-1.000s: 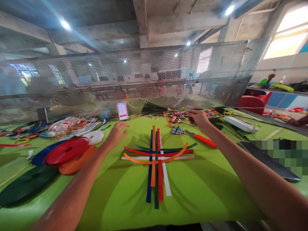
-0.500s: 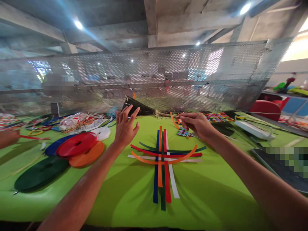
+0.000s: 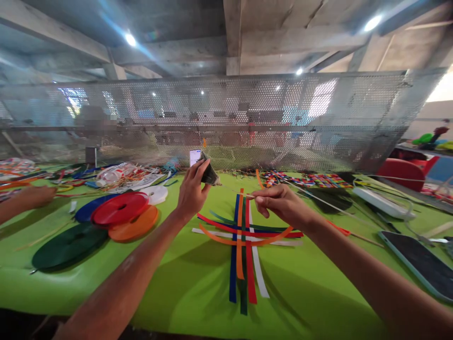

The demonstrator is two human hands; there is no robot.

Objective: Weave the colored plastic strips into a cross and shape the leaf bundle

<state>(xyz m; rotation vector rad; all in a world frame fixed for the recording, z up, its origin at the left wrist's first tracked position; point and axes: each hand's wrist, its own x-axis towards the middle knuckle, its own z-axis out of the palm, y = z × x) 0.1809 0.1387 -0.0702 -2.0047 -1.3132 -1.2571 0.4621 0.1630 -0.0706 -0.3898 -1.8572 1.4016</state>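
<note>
The left hand is raised in the middle of the frame, and its fingers are closed around the dark bundle, a bunch of thin dark sticks that points toward the mesh screen. The right hand is just to the right of centre; its thumb and first fingers are pinched on a thin stick, which runs from this hand up and left to the bundle. Both hands are above the green desk, not resting on it.

Below the hands, in the lower centre, the crossed strips lie flat on the desk: blue, dark green, orange, red and white ones run toward the viewer, and curved orange, red, white and green ones cross them.

At the left of the frame lie ribbon rolls: a red roll, an orange roll partly under it, a dark green roll, a blue one and a white one. At the far left edge another person's hand rests on the desk. A small phone stands behind the left hand. At the lower right lies a dark tablet, and woven colourful mats lie near the screen.
</note>
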